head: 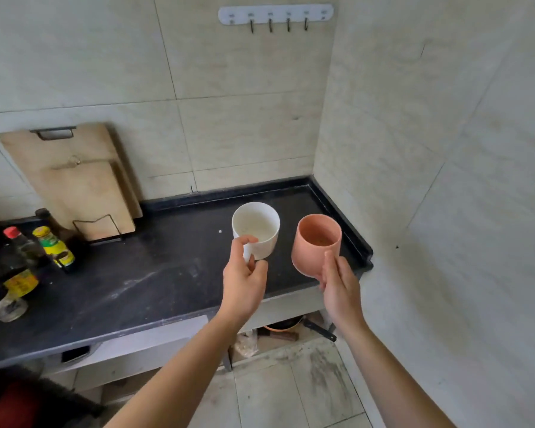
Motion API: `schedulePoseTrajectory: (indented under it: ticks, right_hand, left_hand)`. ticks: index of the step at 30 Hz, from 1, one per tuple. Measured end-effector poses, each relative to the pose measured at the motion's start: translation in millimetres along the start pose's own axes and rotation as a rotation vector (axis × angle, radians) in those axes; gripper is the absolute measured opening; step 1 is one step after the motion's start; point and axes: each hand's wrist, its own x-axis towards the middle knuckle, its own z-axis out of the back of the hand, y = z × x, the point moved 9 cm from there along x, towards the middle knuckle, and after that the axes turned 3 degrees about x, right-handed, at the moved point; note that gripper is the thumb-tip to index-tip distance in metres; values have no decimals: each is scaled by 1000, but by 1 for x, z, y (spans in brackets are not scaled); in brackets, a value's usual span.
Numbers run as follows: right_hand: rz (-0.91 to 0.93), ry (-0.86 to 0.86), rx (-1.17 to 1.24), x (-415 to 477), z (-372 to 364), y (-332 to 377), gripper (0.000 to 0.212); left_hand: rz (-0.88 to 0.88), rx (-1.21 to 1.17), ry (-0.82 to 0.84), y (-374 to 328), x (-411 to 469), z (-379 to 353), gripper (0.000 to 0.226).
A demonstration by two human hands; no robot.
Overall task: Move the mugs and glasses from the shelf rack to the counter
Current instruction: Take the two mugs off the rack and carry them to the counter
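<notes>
The left hand fingers pinch the white mug by its handle; the right hand fingers wrap the pink cup low on its wall. Both hang above the dark surface, right end. Likely rigid, light, breakable: hold firmly. Bottles stand left; tiled walls enclose the corner.

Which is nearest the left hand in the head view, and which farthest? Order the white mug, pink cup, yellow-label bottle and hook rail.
From the left hand:
1. White mug, held in that hand.
2. Pink cup, just to its right, in the right hand.
3. Yellow-label bottle, far left on the counter.
4. Hook rail, high on the back wall.
</notes>
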Motion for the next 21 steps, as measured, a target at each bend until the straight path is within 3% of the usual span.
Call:
schedulePoseTrajectory:
  ticks: [5,12,21]
  right_hand:
    - [-9,-41,-14,97,4,-16,44]
    - [-64,36,11,260,-13,-61,66]
    - [-130,106,-5,445,-33,-99,25]
  left_hand:
    - [38,19,36,9,94,-47,28]
    - [138,65,15,44,232,-127,31]
    - [273,164,-65,84,386,-193,38]
